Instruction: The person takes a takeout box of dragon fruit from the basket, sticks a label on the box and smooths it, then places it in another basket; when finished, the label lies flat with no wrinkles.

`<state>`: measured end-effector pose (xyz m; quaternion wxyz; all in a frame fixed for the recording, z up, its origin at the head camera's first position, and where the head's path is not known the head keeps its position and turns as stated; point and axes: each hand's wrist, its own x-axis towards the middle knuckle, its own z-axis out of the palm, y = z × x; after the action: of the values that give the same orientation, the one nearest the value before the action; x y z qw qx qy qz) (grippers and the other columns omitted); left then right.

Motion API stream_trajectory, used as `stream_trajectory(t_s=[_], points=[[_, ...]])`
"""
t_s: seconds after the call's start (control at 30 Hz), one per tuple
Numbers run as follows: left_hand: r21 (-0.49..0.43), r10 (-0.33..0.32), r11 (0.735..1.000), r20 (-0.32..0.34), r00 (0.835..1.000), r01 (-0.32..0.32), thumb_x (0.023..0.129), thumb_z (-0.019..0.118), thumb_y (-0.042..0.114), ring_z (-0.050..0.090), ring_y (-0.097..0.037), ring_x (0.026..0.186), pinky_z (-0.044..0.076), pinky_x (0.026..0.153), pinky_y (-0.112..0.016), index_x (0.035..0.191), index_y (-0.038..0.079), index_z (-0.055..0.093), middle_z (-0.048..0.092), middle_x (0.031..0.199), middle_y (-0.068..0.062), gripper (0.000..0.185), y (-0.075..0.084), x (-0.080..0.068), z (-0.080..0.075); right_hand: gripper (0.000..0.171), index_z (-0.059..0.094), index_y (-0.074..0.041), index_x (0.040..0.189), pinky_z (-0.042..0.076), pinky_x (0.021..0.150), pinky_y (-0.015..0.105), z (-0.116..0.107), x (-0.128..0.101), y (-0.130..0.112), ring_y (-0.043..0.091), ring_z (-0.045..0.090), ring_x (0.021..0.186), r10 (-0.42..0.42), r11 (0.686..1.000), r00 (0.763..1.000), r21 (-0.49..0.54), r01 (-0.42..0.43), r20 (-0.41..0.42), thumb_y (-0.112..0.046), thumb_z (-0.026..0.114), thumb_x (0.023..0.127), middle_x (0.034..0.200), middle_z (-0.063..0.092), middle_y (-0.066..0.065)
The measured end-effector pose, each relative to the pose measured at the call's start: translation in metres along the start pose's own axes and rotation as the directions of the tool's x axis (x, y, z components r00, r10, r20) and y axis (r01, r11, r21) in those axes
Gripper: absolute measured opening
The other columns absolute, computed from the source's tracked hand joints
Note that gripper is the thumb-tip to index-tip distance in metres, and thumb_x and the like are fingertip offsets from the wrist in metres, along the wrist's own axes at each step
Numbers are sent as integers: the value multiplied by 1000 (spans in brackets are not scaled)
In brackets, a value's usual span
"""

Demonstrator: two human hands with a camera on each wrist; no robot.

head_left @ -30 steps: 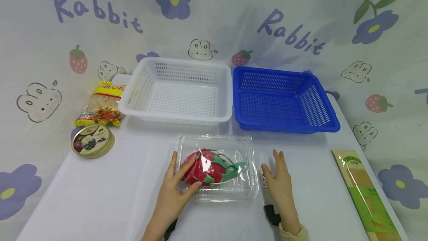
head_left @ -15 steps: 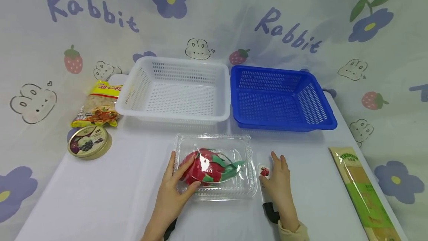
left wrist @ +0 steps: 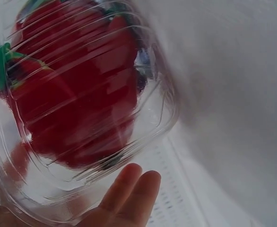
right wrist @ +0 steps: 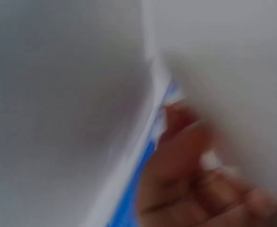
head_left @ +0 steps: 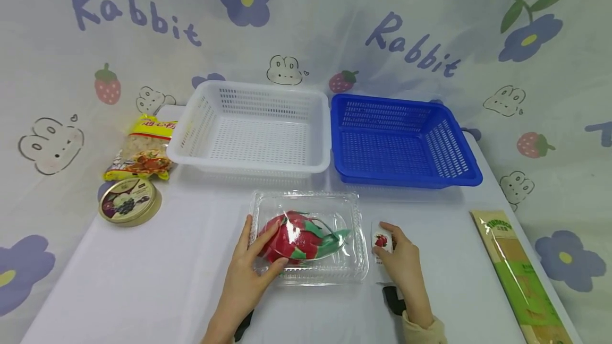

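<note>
White desk (head_left: 143, 280): we hold the clear box (head_left: 309, 238) of red fruit steady, left hand (head_left: 248, 272) fingers spread flat on it, right hand (head_left: 401, 259) pinching a small card (head_left: 381, 238) beside; slick lid, box may skid.

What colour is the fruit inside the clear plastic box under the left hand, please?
The fruit is red with green leafy tips, seen best in the head view.

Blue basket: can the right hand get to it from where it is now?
Probably yes. The blue basket sits open-topped straight beyond the right hand, bare tabletop between; but that hand already pinches a small card.
</note>
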<state>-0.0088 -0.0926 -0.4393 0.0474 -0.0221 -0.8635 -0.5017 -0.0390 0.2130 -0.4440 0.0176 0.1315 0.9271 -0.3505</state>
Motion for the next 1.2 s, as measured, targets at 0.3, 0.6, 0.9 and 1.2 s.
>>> stream_trajectory(t_s=[0.3,0.6,0.9,1.2], points=[[31,-1,1000,-21,1000,2,81,78,31,29,-49,138,48,88,-67,136,33,56,20,160,-18,59,6,0,-1,48,60,-17,129,53,55,20,-29,-16,-32,0,63,73,-5,949,994,314,38,-107,-6,73,85,114,70,19],[142,90,987,-143,986,-70,74,84,22,20,-48,141,39,94,-74,129,24,62,29,155,-20,60,23,5,2,40,66,-8,117,57,57,22,-33,-34,-81,5,68,78,-177,813,967,526,249,-185,7,72,81,95,74,-9],[16,438,892,-271,857,-451,75,80,4,53,-29,124,46,105,-29,115,11,70,64,124,-11,42,60,7,0,38,65,1,111,53,56,17,-23,-53,-105,2,66,77,-452,683,868,546,485,-204,15,72,76,88,73,19],[-52,537,818,-286,794,-572,77,81,20,64,-18,95,42,100,-27,107,13,72,74,98,-2,31,89,17,8,40,64,-3,111,54,66,16,-9,-59,-113,0,66,89,-596,609,771,499,616,-224,15,72,75,92,74,19]])
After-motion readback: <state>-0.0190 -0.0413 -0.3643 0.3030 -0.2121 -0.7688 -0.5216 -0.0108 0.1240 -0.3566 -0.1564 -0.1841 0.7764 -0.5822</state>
